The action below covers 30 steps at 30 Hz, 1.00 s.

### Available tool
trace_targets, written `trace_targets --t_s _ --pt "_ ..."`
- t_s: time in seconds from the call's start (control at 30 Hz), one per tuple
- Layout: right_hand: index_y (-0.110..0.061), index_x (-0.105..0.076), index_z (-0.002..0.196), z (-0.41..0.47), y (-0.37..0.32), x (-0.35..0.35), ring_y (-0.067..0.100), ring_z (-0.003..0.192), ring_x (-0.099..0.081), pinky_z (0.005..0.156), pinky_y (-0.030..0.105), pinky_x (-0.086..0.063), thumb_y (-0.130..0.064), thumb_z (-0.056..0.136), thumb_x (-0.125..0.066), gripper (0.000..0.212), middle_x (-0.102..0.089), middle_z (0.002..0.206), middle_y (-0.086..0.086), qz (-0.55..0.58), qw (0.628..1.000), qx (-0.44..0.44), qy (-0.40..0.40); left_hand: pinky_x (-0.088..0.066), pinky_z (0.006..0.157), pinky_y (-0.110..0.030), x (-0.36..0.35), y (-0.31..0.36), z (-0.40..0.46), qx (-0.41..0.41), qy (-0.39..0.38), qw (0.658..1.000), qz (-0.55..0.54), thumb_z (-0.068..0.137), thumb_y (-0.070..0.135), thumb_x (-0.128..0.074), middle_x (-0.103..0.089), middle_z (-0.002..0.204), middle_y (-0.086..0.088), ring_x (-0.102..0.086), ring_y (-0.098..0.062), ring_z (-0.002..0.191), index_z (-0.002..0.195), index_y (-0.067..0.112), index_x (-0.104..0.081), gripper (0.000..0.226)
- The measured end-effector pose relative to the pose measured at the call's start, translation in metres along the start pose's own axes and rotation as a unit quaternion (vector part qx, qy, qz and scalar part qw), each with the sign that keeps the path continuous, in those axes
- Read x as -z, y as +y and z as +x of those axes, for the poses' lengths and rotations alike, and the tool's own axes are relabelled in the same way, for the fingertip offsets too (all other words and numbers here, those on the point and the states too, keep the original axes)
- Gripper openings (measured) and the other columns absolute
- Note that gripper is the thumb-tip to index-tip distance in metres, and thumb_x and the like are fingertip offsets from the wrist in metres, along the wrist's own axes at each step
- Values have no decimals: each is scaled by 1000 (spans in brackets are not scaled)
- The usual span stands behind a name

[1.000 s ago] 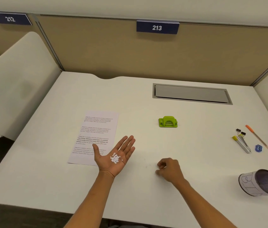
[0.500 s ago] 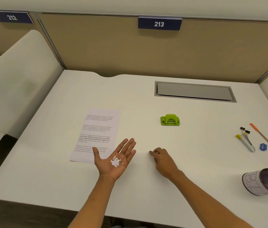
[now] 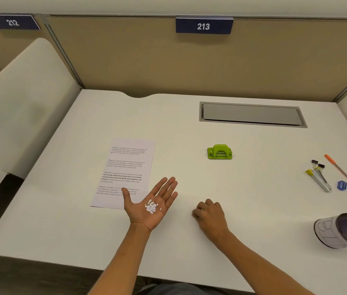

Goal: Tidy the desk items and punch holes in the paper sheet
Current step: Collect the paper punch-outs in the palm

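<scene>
Left hand (image 3: 151, 206) lies flat and open, cradling paper dots (image 3: 151, 207); right hand (image 3: 209, 216) curls fingertips-down on the surface (image 3: 189, 128), what it pinches I cannot tell. I keep the palm level while picking strays.

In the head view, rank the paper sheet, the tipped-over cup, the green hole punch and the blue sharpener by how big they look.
1. paper sheet
2. cup, lying on its side and nearer the camera, so it may look larger than it is
3. green hole punch
4. blue sharpener

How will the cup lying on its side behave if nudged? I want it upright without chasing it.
The cup lies on its side near the desk edge, so it would probably roll. It looks like thin mesh wrapped in paper, likely light. A grip on the rim should stand it easily.
</scene>
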State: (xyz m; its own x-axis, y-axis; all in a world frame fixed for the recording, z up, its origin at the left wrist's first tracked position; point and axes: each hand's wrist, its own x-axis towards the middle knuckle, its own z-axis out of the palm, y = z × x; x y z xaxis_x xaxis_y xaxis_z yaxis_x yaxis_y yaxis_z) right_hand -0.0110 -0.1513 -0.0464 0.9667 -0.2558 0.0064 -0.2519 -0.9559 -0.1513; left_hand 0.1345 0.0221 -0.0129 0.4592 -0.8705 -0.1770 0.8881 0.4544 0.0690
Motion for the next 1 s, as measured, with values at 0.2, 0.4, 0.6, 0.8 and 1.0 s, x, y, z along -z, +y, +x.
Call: trace_targets --t_s 0.2,0.4,0.6,0.8,1.0 --pt "-15 -58 58 5 -5 -1 22 56 -49 53 33 -38 4 54 -72 24 -51 56 -1 -57 998 10 3 -16 123 -54 -2 -4 9 23 -10 1000 5 68 84 -59 -21 161 -23 -19 -39 149 153 -1 -17 128" --pt "-14 -66 85 16 2 16 19 80 -60 70 32 -47 -20 95 -53 17 -68 84 -1 197 970 -141 -34 -15 122 -57 -9 -1 17 35 -18 999 5 66 84 -61 -21 160 -24 -20 -40 149 153 0 -15 129" --pt "-13 -69 86 49 -16 94 13 74 -63 71 29 -51 -24 98 -52 23 -72 80 -1 368 927 -60 -30 -23 120 -57 -20 -10 28 47 -14 999 6 65 82 -63 -24 158 -27 -26 -43 146 152 -1 -21 128" --pt "-20 -71 104 64 -37 124 10 74 -58 65 23 -44 -24 98 -47 26 -70 88 -3 322 945 -28 -49 -40 108 -48 -43 -15 37 84 -37 996 20 64 87 -60 -28 157 -26 -41 -36 138 148 -7 -26 131" --pt "-28 -75 88 63 -35 135 6 77 -65 71 25 -57 -20 78 -65 16 -76 93 -12 365 931 -24 -11 -36 110 -46 -44 -15 39 100 -69 992 21 65 89 -55 -43 147 -27 -37 -36 141 148 -8 -27 131"
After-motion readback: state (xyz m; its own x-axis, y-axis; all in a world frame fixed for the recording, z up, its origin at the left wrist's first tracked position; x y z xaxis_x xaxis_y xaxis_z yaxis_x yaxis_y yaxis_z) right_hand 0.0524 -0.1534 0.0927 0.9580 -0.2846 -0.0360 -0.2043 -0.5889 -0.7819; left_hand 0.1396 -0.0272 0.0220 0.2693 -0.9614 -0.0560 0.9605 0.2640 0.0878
